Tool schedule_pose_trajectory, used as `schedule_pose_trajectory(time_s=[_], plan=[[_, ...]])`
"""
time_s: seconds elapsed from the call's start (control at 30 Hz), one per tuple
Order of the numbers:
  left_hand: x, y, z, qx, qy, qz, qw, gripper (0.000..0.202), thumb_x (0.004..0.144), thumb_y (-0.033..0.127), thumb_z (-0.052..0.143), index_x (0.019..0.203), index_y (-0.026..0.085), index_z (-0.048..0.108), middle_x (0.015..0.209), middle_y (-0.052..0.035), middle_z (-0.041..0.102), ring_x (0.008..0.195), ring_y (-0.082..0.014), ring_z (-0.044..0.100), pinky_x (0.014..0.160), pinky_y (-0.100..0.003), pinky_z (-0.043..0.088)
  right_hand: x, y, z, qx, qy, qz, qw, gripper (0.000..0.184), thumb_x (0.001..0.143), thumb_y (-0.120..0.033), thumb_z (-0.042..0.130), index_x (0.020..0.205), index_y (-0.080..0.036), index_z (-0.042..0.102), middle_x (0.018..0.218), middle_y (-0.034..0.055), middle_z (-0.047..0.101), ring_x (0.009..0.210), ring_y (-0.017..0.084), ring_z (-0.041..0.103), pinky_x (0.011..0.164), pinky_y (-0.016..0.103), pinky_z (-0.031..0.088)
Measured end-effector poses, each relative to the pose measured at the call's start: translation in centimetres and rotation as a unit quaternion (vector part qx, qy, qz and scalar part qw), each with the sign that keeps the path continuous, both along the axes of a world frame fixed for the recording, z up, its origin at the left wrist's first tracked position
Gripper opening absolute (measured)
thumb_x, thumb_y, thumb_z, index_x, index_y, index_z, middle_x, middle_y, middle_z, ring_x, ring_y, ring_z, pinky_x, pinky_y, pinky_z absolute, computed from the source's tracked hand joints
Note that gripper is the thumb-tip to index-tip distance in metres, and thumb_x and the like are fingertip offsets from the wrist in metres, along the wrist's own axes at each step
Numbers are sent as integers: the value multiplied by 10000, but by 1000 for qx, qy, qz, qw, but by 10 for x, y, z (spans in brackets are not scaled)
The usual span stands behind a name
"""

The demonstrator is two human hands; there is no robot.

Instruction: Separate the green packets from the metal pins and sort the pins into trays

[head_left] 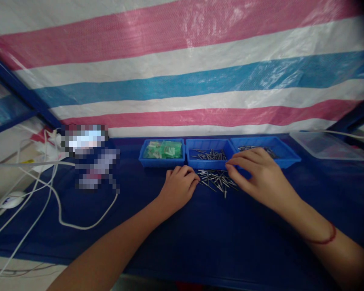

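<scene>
A loose pile of thin metal pins (220,182) lies on the blue table, just in front of the middle blue bin (208,165). My left hand (179,186) rests at the pile's left edge, fingers curled and thumb tip close to the pins; whatever it may pinch is hidden. Over the pile's right side hovers my right hand (259,178), thumb and forefinger drawn together by the bin's front corner. Anything between those fingertips is too small to make out. More such pins lie inside the middle bin and the right blue bin (286,161), which my right hand partly covers.
A left blue bin (162,163) holds small green-and-clear packets (170,149). White cables (79,227) loop over the table's left side, near a blurred-out device (86,139). A clear plastic lid (327,147) lies at the back right. Striped sheeting (182,85) hangs behind.
</scene>
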State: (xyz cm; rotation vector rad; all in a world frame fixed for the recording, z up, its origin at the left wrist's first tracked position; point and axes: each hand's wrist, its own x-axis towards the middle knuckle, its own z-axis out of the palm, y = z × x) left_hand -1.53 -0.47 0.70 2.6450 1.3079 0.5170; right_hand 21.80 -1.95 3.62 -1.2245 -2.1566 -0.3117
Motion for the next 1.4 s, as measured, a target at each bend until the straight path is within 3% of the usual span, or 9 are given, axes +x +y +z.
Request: schedule_pose_trajectory(time_s=[0.2,0.43,0.6,0.77,0.93,1.1,1.4], plan=[[4,-3,-2,67,32,6,997,138,944,241,484,942,221,620,1062,-14,612,974,-204,498,777,-377,304,-28,-10,-14,-118,-20,107,987,140,900,-250,531,905,-190,657,898,61,667,876,210,572,819,386,442],[4,-4,4,101,-28,-23,994,193,976,260,428,966,235,619,1019,-3,646,950,-180,528,828,-384,280,-35,-11,-19,-173,55,127,975,132,913,-198,499,934,-184,628,888,57,660,830,192,572,767,352,455],[5,-4,7,51,-100,-60,992,220,982,282,409,1029,222,616,1041,-28,643,972,-164,553,871,-340,331,-35,-11,-18,-196,89,123,969,121,909,-195,505,905,-198,625,853,40,656,811,182,577,745,332,458],[6,-5,6,21,-139,-38,989,193,955,305,470,1033,219,625,1020,-17,656,967,-171,568,849,-325,365,-34,-11,-19,-198,177,110,958,108,899,-217,527,873,-211,632,864,31,671,834,176,589,767,327,461],[7,-9,8,-11,-134,-61,989,204,956,296,458,1037,216,629,1012,-15,678,943,-173,589,829,-330,370,-35,-12,-17,-200,258,77,942,78,879,-242,564,847,-213,630,803,17,644,751,155,579,684,295,450],[11,-10,7,-39,-198,-70,977,185,943,270,487,1025,192,634,1003,-29,685,935,-163,611,818,-301,400,-38,-13,-18,-227,313,73,919,108,866,-303,592,838,-208,637,779,19,631,706,150,560,638,288,439],[12,-7,5,-91,-233,-49,967,186,886,323,590,999,194,663,875,-15,691,800,-151,626,754,-274,440,-39,-13,-22,-239,332,84,909,141,861,-335,594,827,-209,644,749,25,625,692,159,572,589,287,451]])
